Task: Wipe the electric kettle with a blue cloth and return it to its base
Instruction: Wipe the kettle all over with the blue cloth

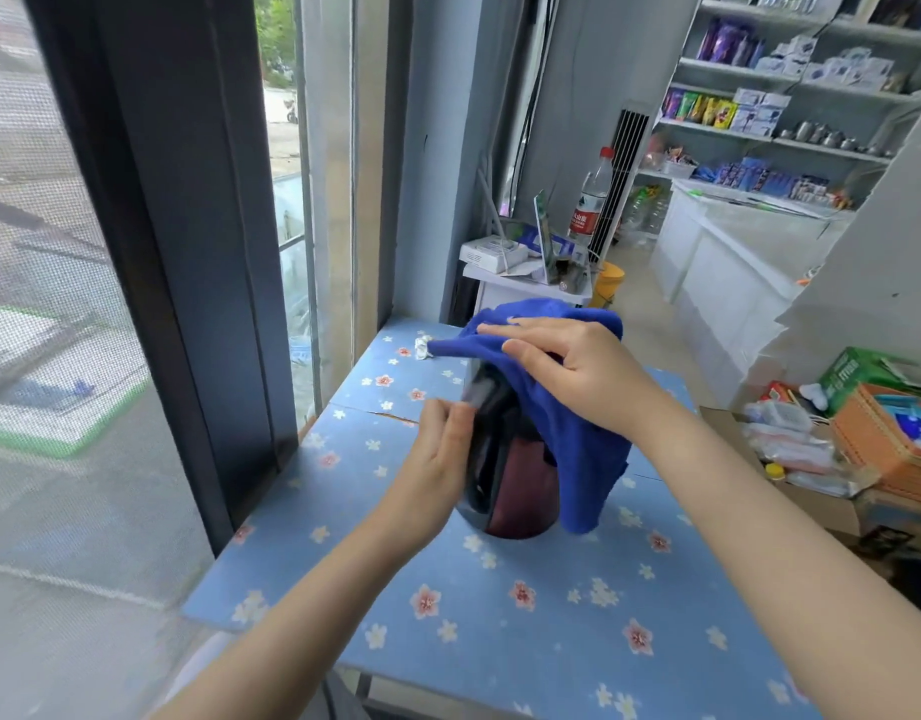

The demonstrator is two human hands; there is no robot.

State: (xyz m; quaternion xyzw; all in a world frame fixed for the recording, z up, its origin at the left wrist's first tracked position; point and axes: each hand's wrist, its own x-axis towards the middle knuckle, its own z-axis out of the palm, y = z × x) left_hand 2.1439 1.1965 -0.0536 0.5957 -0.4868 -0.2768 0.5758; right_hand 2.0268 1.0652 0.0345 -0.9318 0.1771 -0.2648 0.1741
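Note:
A dark red and black electric kettle stands on the blue flowered table, near its middle. A blue cloth is draped over the kettle's top and hangs down its right side. My right hand lies flat on the cloth on top of the kettle, fingers stretched to the left. My left hand is wrapped around the black handle on the kettle's left side. The base is hidden under the kettle; I cannot tell whether it is there.
A crumpled white scrap lies at the table's far left corner. A window frame runs along the left. Behind the table stands a white cabinet with a bottle. Boxes and packets pile up at the right.

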